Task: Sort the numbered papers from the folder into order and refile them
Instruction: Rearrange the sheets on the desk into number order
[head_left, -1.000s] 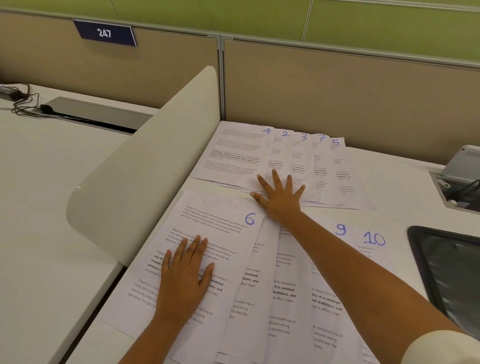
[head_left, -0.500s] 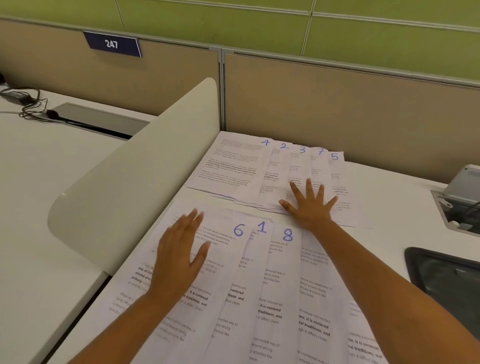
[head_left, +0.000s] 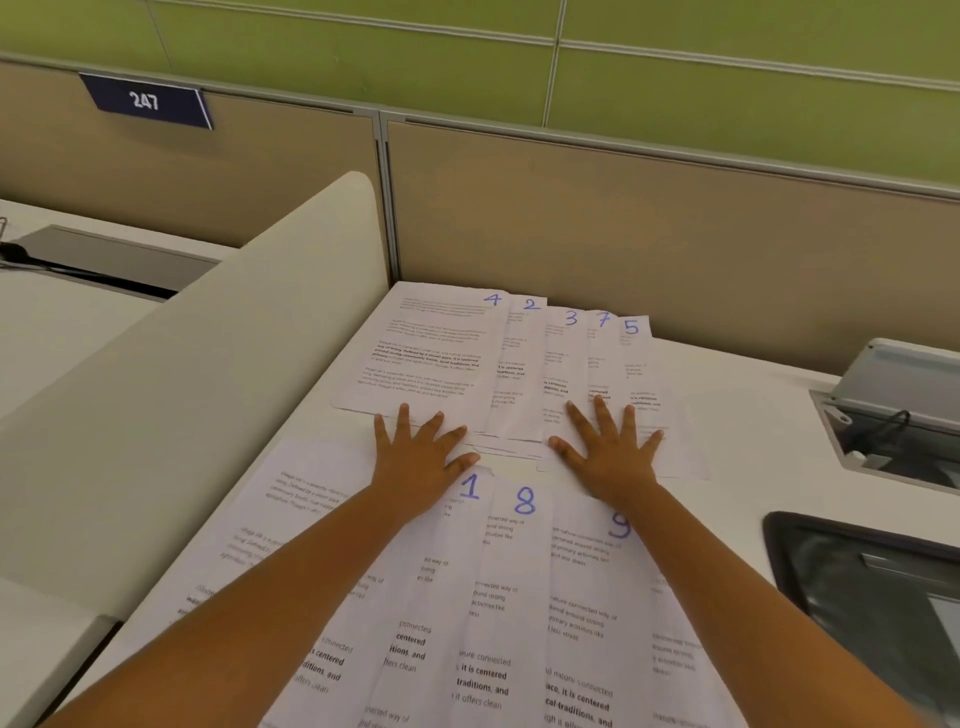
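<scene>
Left hand: the left hand (head_left: 421, 457) lay flat, fingers spread and straight, on the near edge of sheet 4 (head_left: 431, 353); it held nothing, only pressed
Right hand: the right hand (head_left: 610, 452) lay flat the same way, fingers fanned, across the near ends of sheets 3 (head_left: 563, 364) and 7 (head_left: 600, 358); nothing gripped
Far row: five sheets overlapped left to right as 4, 2 (head_left: 519, 353), 3, 7, 5 (head_left: 639, 364), against the partition (head_left: 649, 223)
Near row: sheets 1 (head_left: 457, 545), 8 (head_left: 511, 561) and 9 (head_left: 597, 571) fanned under the forearms; the leftmost near sheet's number was hidden by the left wrist
Long axis: every sheet ran away from the person, numbers at the far right corners
Key relation: sheet 1 lay just below the left thumb, nearer that hand; sheet 2 lay between the two hands, just beyond both sets of fingertips
Stage: judged early in sorting; numbers were out of order in both rows, nothing stacked
Folder: a dark tray or folder (head_left: 872, 597) sat at the right edge; which it was could not be told
Risk: thin overlapped sheets would likely drag neighbours along if slid
</scene>
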